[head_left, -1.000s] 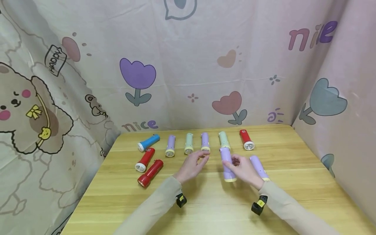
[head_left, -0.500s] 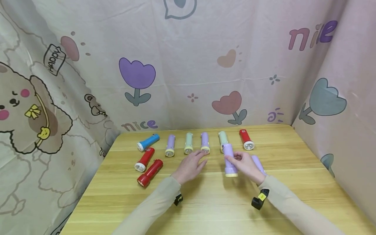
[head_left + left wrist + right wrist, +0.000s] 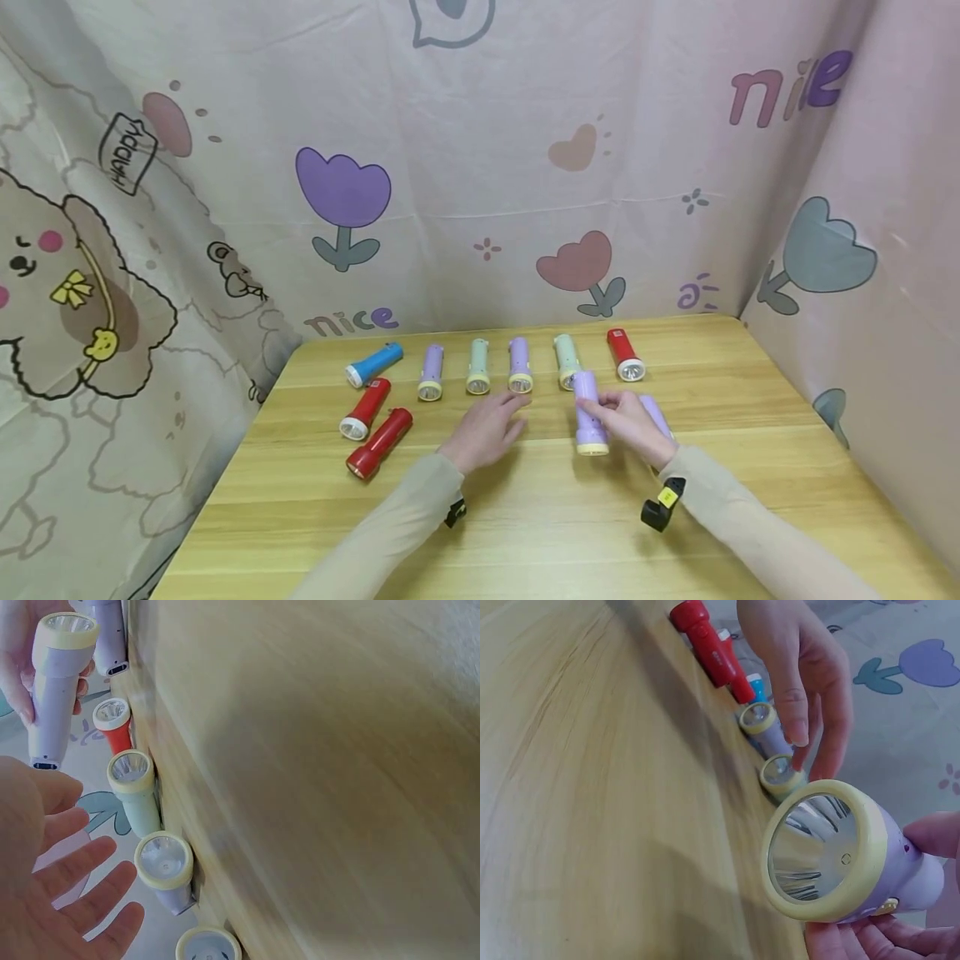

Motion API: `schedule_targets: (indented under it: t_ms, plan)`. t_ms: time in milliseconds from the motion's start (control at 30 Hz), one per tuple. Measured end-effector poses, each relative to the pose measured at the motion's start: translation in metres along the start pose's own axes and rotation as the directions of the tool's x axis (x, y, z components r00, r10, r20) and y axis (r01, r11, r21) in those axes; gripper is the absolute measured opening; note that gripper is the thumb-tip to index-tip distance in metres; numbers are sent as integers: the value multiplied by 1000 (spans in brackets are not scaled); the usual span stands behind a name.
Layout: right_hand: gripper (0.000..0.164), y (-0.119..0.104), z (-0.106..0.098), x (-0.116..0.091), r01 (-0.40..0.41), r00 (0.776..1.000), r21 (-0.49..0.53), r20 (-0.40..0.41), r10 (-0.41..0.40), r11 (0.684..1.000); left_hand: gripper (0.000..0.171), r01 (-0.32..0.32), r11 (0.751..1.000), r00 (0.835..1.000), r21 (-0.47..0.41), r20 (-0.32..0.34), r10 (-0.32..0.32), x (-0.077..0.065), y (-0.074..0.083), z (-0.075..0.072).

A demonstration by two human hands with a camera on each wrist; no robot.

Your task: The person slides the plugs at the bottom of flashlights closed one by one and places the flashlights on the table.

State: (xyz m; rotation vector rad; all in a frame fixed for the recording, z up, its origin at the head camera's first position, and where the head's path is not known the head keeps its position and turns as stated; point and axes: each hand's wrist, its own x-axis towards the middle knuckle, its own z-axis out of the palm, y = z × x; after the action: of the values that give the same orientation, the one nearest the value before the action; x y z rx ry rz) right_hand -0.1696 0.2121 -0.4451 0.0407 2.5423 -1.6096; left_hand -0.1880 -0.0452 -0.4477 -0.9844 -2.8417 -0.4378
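Observation:
My right hand (image 3: 633, 425) grips a purple flashlight (image 3: 588, 417) between thumb and fingers, its cream-rimmed head towards me. In the right wrist view the held flashlight's reflector and a small yellow switch show. Another purple flashlight (image 3: 655, 415) lies beside that hand, partly hidden behind it. My left hand (image 3: 483, 429) holds nothing; its fingers are spread in the left wrist view, close in front of a purple flashlight (image 3: 519, 362) in the back row. Left of that lies a mint-green flashlight (image 3: 478, 364), and a second mint-green flashlight (image 3: 566, 358) lies behind the held one.
A red flashlight (image 3: 624, 352) lies at the back right. On the left are a blue flashlight (image 3: 375, 363), a red one with a white rim (image 3: 367, 408) and an all-red flashlight (image 3: 381, 442). Another purple flashlight (image 3: 431, 371) is in the row. A printed curtain (image 3: 450, 183) hangs behind the wooden table (image 3: 540, 533).
My right hand has shifted the held purple flashlight slightly to the right. My left fingers have straightened a little, with the hand nearly in place.

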Motion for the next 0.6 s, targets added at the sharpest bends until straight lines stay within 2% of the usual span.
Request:
schedule_targets:
  t_ms: [300,600]
  plan:
    - [53,9,4,2,-85,994,27,78,83,996,40,17,1000,996,24,84,-19,-1,6,4]
    - [44,15,10,4,-115,990,-97,74,122,989,39,-11,999,998,44,58,9,-1,6,8]
